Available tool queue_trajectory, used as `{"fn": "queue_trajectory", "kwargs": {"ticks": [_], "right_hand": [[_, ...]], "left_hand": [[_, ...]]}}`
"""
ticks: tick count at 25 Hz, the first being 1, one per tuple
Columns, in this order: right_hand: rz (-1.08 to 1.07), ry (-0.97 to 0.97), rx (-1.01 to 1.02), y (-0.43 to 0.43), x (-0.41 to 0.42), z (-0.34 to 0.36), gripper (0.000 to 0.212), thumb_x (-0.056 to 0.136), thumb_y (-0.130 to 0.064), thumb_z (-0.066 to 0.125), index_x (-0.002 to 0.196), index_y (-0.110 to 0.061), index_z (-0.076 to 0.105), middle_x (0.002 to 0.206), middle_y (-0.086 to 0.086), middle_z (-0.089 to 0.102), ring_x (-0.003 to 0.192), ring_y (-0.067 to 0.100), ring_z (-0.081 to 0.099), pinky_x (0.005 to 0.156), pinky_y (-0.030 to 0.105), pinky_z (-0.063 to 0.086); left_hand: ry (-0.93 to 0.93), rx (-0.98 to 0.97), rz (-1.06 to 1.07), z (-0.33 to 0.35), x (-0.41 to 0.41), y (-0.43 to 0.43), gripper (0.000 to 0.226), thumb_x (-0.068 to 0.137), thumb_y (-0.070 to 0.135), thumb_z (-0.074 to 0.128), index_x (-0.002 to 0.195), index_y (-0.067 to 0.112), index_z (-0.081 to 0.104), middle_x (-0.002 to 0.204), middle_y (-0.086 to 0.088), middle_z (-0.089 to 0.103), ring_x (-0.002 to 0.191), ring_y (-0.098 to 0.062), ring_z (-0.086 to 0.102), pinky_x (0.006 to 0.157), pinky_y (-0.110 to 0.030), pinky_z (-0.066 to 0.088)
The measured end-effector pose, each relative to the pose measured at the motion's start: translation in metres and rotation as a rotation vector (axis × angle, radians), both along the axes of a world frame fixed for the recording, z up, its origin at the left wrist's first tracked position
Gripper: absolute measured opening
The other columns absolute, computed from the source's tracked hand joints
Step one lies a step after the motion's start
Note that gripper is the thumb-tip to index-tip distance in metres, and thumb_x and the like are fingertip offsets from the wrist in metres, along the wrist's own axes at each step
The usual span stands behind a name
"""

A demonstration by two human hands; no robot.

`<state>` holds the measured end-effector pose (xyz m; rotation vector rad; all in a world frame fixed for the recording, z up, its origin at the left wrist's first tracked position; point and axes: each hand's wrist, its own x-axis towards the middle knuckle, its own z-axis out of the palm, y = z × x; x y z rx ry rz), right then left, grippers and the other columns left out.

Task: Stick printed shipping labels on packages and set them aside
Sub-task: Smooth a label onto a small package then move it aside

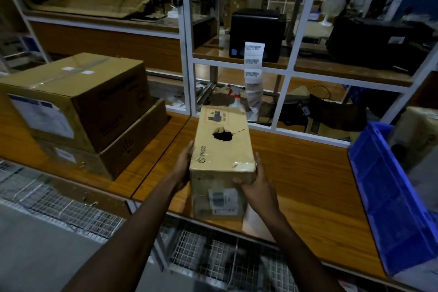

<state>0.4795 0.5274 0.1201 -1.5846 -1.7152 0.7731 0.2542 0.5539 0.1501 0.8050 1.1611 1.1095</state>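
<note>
Box: long carton over the table's near edge, between both hands; torn hole in top.
Label: stuck on box's near end.
Left hand: flat against box's left side, fingers straight.
Right hand: grasping box's near right corner, fingers curled.
Printer: on shelf behind, label strip hanging down.
Crate: blue, far right.

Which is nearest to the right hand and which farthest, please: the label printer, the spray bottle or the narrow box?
1. Narrow box, held by the right hand.
2. Spray bottle, past the box's far end.
3. Label printer, higher up, farthest back.
</note>
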Motion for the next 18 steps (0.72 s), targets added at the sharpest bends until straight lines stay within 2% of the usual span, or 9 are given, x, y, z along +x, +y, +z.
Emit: {"fn": "queue_trajectory", "kwargs": {"ticks": [3,6,8,10,12,13,15,17,18], "right_hand": [[-0.106,0.276,-0.098,-0.004,-0.012,-0.021,0.116,0.068,-0.065,0.074,0.155,-0.033,0.004,0.145,0.005,0.048,0.117,0.023,0.056,0.083,0.036,0.054],[-0.111,0.427,-0.218,-0.008,-0.017,-0.022,0.086,0.081,-0.044,0.074,0.15,-0.022,0.027,0.13,0.003,0.056,0.09,0.009,0.056,0.06,0.013,0.045],[-0.116,0.455,-0.168,-0.003,-0.016,-0.012,0.071,0.082,-0.056,0.068,0.136,-0.021,0.04,0.124,0.003,0.06,0.081,0.003,0.058,0.058,0.018,0.047],[-0.101,0.514,-0.067,0.005,-0.012,0.009,0.065,0.072,-0.068,0.059,0.121,-0.027,0.047,0.119,0.005,0.064,0.085,0.008,0.063,0.067,0.033,0.054],[-0.059,0.576,0.021,0.013,-0.007,0.029,0.046,0.075,-0.058,0.061,0.115,-0.038,0.052,0.115,0.002,0.067,0.093,0.016,0.067,0.073,0.041,0.057],[-0.021,0.615,0.063,0.016,-0.004,0.039,0.041,0.078,-0.049,0.062,0.117,-0.041,0.053,0.113,0.0,0.068,0.095,0.018,0.068,0.073,0.041,0.058],[0.053,0.704,0.109,0.02,0.002,0.055,0.052,0.077,-0.043,0.065,0.127,-0.035,0.052,0.111,-0.003,0.07,0.096,0.018,0.069,0.071,0.037,0.058],[0.087,0.762,0.118,0.024,0.006,0.06,0.064,0.073,-0.043,0.065,0.133,-0.025,0.049,0.107,-0.012,0.072,0.097,0.013,0.069,0.069,0.03,0.057],[0.089,0.778,0.114,0.024,0.007,0.06,0.067,0.073,-0.043,0.064,0.135,-0.022,0.047,0.106,-0.014,0.072,0.098,0.013,0.069,0.068,0.03,0.057]], "left_hand": [[0.034,-0.053,0.067,-0.026,0.024,-0.051,0.037,0.105,0.04,0.022,0.115,0.031,0.056,0.129,-0.006,0.059,0.105,-0.018,0.06,0.079,-0.032,0.05],[0.135,0.018,0.038,-0.017,0.036,-0.076,0.041,0.107,0.027,0.016,0.128,0.02,0.05,0.126,0.004,0.049,0.104,-0.012,0.055,0.061,-0.007,0.047],[0.204,0.041,0.03,-0.001,0.03,-0.074,0.039,0.106,0.029,0.015,0.135,0.022,0.042,0.12,0.009,0.047,0.099,-0.006,0.052,0.057,-0.004,0.044],[0.284,0.115,0.039,0.017,0.021,-0.063,0.03,0.105,0.036,0.029,0.133,0.035,0.037,0.123,0.009,0.047,0.109,-0.009,0.051,0.065,-0.009,0.046],[0.43,0.249,0.049,0.035,0.012,-0.047,0.049,0.096,0.041,0.048,0.142,0.043,0.03,0.13,0.002,0.043,0.115,-0.013,0.05,0.07,-0.014,0.046],[0.496,0.306,0.058,0.042,0.009,-0.039,0.058,0.095,0.037,0.052,0.146,0.043,0.025,0.126,-0.001,0.042,0.109,-0.007,0.049,0.069,-0.012,0.047],[0.546,0.392,0.097,0.059,0.008,-0.029,0.06,0.097,0.03,0.054,0.149,0.037,0.024,0.116,-0.002,0.042,0.098,0.005,0.05,0.076,-0.013,0.05],[0.585,0.407,0.18,0.061,0.007,-0.018,0.066,0.09,0.045,0.055,0.149,0.035,0.028,0.119,-0.006,0.041,0.104,-0.009,0.054,0.087,-0.03,0.052],[0.584,0.394,0.207,0.06,0.008,-0.014,0.068,0.086,0.05,0.053,0.148,0.034,0.031,0.123,-0.007,0.04,0.104,-0.015,0.055,0.084,-0.032,0.052]]}}
